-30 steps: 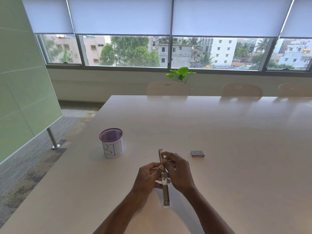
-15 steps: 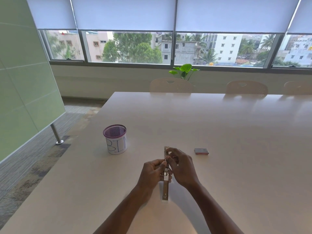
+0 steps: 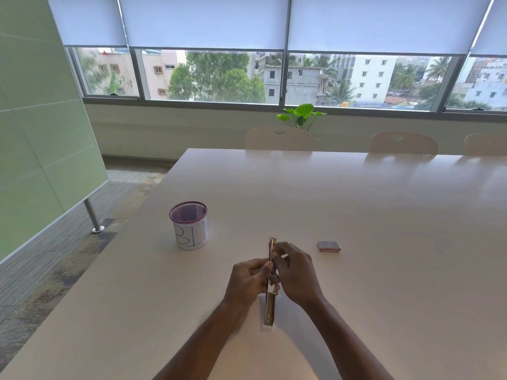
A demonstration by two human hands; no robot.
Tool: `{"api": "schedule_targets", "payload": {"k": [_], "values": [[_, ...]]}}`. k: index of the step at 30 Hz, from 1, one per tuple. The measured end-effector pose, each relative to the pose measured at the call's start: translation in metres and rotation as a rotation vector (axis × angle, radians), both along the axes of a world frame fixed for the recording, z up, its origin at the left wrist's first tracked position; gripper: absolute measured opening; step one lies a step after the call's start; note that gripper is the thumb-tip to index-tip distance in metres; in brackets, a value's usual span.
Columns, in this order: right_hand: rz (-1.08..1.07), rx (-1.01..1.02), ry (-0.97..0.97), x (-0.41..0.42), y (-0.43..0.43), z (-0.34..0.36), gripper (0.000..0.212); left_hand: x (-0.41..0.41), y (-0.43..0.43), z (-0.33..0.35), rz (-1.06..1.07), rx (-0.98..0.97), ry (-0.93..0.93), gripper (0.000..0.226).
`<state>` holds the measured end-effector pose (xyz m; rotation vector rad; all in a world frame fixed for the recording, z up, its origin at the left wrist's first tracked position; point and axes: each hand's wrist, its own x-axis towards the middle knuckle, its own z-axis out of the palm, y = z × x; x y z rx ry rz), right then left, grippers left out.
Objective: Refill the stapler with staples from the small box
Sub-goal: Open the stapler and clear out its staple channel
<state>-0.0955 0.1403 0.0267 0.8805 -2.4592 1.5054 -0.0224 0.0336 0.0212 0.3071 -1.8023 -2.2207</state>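
Metal stapler (image 3: 270, 297), opened out flat into one long strip, lies pointing away from the person on the pale table (image 3: 384, 220), well in from the left edge and close to the near edge. Left hand (image 3: 248, 281) curled around its middle from the left, fingers closed on the body. Right hand (image 3: 297, 272) curled over the far half from the right, thumb and fingertips pinched at the magazine channel; whether a strip of staples sits between them cannot be told.

Small box (image 3: 328, 246) lies flat to the right of the stapler's far tip, apart from both hands. Purple mesh cup (image 3: 188, 225) with a paper wrap stands further left, toward the left edge.

Change over the last second: slight. The grip on both sides matches the earlier frames; the right fingertips appear to have shifted a little along the channel. The box has not moved.

Judgement: the hands are busy with the open magazine, either seating staples or working the pusher. Closing the stapler is not yet done.
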Motion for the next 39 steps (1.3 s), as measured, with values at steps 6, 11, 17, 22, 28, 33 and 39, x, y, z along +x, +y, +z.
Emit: {"api": "schedule_targets", "payload": {"k": [6, 11, 17, 22, 28, 33, 39], "values": [[0.007, -0.053, -0.043, 0.004, 0.001, 0.006, 0.011, 0.001, -0.001, 0.002, -0.011, 0.069, -0.028, 0.021], [-0.004, -0.035, 0.026, 0.008, -0.001, 0.006, 0.006, -0.002, -0.002, 0.002, 0.007, 0.093, -0.045, 0.023], [-0.029, -0.069, 0.136, 0.015, -0.002, 0.011, 0.018, 0.000, -0.001, 0.006, 0.028, 0.105, -0.037, 0.025], [-0.013, -0.157, 0.106, 0.019, -0.003, 0.014, 0.023, 0.002, -0.003, 0.008, 0.023, 0.147, -0.037, 0.025], [0.045, -0.167, 0.101, 0.021, -0.002, 0.017, 0.037, 0.003, -0.005, 0.010, 0.056, 0.192, -0.077, 0.025], [0.149, -0.067, 0.174, 0.025, -0.001, 0.015, 0.027, 0.007, -0.003, 0.013, 0.073, 0.188, -0.097, 0.025], [0.177, -0.059, 0.148, 0.024, 0.004, 0.018, 0.017, 0.007, -0.006, 0.012, 0.100, 0.171, -0.128, 0.026]]}}
